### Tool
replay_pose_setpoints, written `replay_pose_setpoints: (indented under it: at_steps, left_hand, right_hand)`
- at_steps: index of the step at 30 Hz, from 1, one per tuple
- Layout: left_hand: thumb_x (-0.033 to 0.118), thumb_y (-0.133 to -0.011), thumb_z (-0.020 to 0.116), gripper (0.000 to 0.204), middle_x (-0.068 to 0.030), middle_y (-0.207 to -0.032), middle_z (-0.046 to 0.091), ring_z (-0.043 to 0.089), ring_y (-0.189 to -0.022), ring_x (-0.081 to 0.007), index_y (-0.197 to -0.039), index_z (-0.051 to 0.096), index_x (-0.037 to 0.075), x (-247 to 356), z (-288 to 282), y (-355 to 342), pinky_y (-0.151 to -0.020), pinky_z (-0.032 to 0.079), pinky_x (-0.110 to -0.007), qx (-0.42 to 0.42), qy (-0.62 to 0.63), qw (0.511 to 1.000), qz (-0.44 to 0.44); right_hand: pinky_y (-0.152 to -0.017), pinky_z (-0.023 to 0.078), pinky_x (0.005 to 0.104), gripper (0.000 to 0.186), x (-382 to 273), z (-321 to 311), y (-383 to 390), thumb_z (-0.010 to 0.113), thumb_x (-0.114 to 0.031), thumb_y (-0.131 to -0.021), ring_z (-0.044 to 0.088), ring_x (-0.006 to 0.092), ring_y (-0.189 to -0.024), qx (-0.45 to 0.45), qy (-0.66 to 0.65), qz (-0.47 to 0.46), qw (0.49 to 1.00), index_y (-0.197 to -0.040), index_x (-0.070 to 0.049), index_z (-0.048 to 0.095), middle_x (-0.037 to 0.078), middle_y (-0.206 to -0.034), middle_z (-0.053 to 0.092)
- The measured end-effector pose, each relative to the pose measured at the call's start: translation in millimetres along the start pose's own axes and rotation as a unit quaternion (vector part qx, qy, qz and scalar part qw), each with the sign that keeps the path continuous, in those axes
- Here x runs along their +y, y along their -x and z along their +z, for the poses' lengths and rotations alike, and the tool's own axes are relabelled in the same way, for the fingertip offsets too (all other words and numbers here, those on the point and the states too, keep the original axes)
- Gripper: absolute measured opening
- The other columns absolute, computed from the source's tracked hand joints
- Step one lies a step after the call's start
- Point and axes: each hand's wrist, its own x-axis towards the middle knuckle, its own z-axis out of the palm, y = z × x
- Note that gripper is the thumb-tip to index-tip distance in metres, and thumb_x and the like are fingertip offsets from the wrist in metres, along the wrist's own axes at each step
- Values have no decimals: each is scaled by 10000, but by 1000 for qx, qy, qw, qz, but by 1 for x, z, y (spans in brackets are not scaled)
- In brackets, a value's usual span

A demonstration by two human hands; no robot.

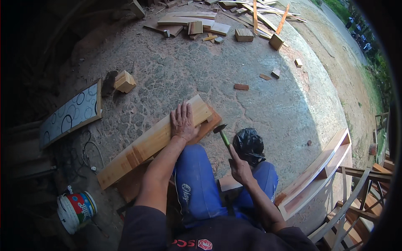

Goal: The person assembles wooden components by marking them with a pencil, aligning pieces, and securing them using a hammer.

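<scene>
A long pale wooden plank (pixel 146 144) runs diagonally from the lower left up to the middle, in front of my knees. My left hand (pixel 184 122) lies on it near its far end, fingers stretched out along the wood. Under that end a browner board (pixel 212 123) sticks out. My right hand (pixel 241 169) is closed round the handle of a hammer (pixel 225 136) with a green shaft and dark head. The hammer head is just right of the boards, apart from them. A black plastic bag (pixel 248 144) sits beside the hammer, by my right knee.
Offcuts and planks (pixel 188 21) are piled at the back. A patterned panel (pixel 71 113) and a wood block (pixel 124 81) are on the left, above a paint bucket (pixel 76 212). A long wooden frame (pixel 316 175) stands at the right, beside more timber.
</scene>
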Motion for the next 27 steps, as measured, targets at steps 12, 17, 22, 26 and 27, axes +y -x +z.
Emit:
replay_pose_setpoints:
  at_steps: [12,17,22,26,27]
  left_hand:
    - [650,-852,570,684,-184,-1230,650,603,-1164,-399,-1259,560,100,25,-11,-87,-979,448,-509,-115,136,964,-198]
    - [605,-827,583,655,-177,-1221,675,630,-1152,-393,-1222,599,83,37,-18,-88,-997,435,-528,-118,128,964,-202]
    - [550,-904,523,563,-160,-1197,653,588,-1151,-371,-1194,615,76,61,10,-63,-1022,367,-568,20,82,988,-127]
    - [502,-981,493,504,-172,-1173,643,583,-1119,-374,-1174,622,55,35,25,-60,-997,391,-517,108,165,975,-98]
    - [491,-984,498,501,-178,-1170,644,582,-1125,-378,-1169,623,42,45,21,-61,-987,403,-505,99,190,973,-85]
  right_hand:
    - [-828,518,549,282,62,25,29,554,-287,-978,658,446,-963,21,5,160,987,-1117,-53,627,215,-1025,682]
    - [-821,548,477,175,109,-14,10,567,-119,-892,676,406,-951,334,-11,181,925,-969,-27,695,233,-987,686]
    - [-820,573,479,217,153,-10,-31,573,-50,-775,690,414,-942,112,64,225,966,-908,-18,741,257,-989,700]
    - [-762,585,515,197,141,18,-58,598,-106,-766,716,405,-881,106,89,227,964,-871,-10,735,248,-933,713]
    - [-742,590,500,197,145,20,-54,597,-112,-770,722,395,-863,102,93,228,964,-870,-19,738,236,-905,718]
